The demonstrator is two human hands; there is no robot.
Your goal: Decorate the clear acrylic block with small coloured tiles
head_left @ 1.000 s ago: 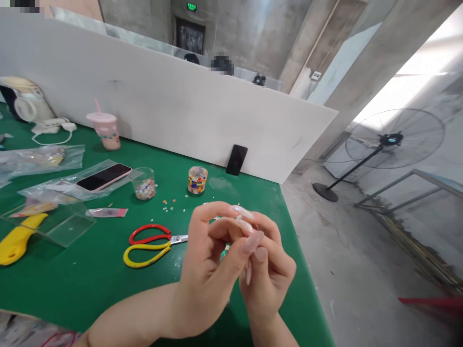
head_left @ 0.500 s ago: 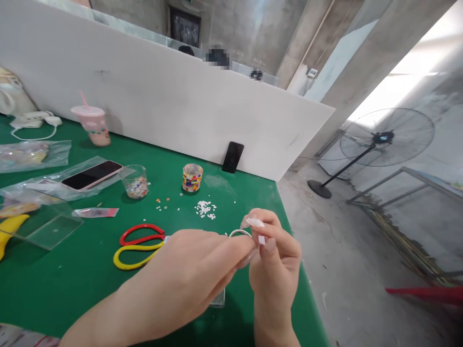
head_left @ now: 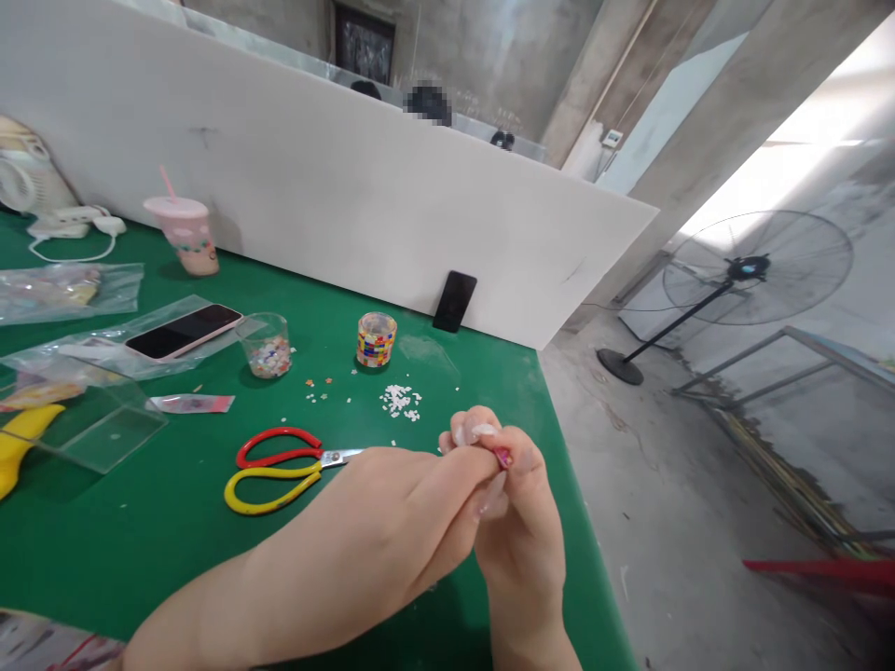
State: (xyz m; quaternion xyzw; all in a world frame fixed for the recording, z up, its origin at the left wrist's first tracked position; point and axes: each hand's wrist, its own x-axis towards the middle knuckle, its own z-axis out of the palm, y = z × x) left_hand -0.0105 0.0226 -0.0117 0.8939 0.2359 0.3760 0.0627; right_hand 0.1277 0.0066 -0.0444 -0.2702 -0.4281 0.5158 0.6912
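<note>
My left hand point(head_left: 398, 513) reaches in from the left, its fingers closed and pressed against my right hand; what they hold is hidden. My right hand point(head_left: 524, 503) is also closed, thumb and fingers bent in a pinch. At the meeting fingertips shows a tiny shiny pinkish-red piece point(head_left: 504, 458), which appears to be in the right hand's pinch. Beyond the hands lie a scatter of small white pieces point(head_left: 401, 402) and a round container covered in coloured tiles point(head_left: 376, 341). Scissors point(head_left: 280, 471) with red and yellow handles lie beside my left forearm, their blade tips hidden behind the hand.
A clear cup of small bits point(head_left: 268, 354), a phone point(head_left: 185, 333) and a clear box point(head_left: 104, 433) stand left. A pink drink cup point(head_left: 185, 238) is farther back. Another phone point(head_left: 455, 301) leans on the white partition point(head_left: 336, 205). The green table's edge point(head_left: 584, 503) runs close by my right hand.
The fingertips have closed together. The small white square and pale ring seen between them earlier are out of sight, and a pinkish-red piece shows instead. The view has shifted slightly.
</note>
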